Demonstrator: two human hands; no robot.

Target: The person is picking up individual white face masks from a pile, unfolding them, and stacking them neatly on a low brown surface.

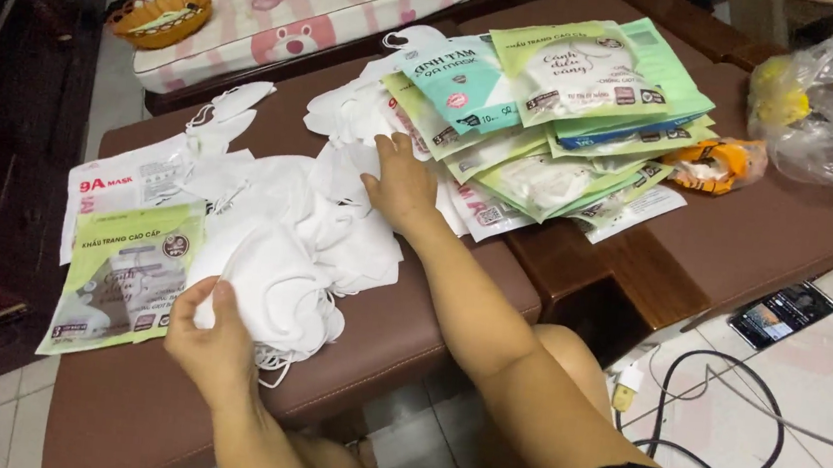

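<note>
The person's left hand (212, 337) is curled around a thick stack of white fabric face masks (276, 287), thumb on top and fingers tucked beneath, holding it at the near edge of the brown leather bench (120, 409). The right hand (399, 184) reaches farther across the bench, fingers bent and pressing down on a loose pile of white masks (346, 117) just beside the spread of packets; whether it pinches one mask I cannot tell.

To the left of the held stack lies a flat light-green plastic mask packet (121, 279), touching the stack's edge, and behind it a white flat packet with red print (119, 188). A few single white masks (232, 107) lie farther back on the bench. To the right, a fanned heap of green, teal and white mask packets (558, 106) covers the far part of the brown wooden table (737, 242). An orange wrapper (719, 162) sits beside that heap, and a crumpled clear plastic bag with something yellow inside (829, 110) lies at the far right.

On the tiled floor (820, 440), near right, rest a dark phone (783, 313) and black cables (712, 410). Far left, an orange woven basket (160, 13) stands on a pink-patterned cushion (285, 12).
</note>
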